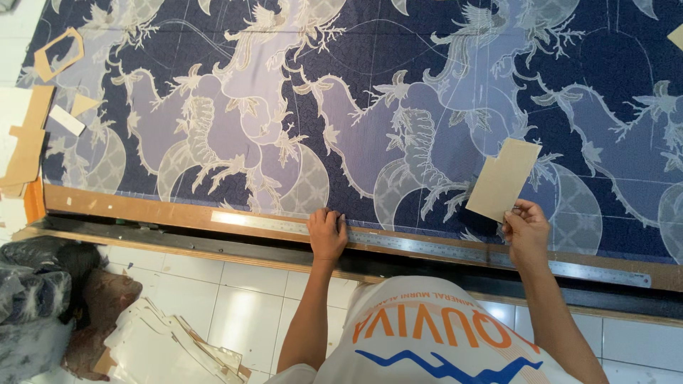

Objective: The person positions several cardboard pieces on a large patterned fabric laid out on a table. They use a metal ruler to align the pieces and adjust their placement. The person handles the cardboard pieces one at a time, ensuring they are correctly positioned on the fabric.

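While the left hand (pixel 327 235) is pressing flat-fingered on the steel ruler (pixel 427 249), the right hand (pixel 526 231) is pinching a cardboard piece (pixel 502 179) — over patterned fabric (pixel 356 107).

The scene is evenly and brightly lit — soft shadows only; glare is seen on the steel ruler (pixel 242 220), and edges are bowed by the lens.

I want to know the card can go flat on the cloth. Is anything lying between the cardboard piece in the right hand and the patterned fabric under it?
Nothing visible does. The right hand holds the tan cardboard piece by its lower corner over bare patterned fabric. The metal ruler lies nearer the table edge, under the left hand.
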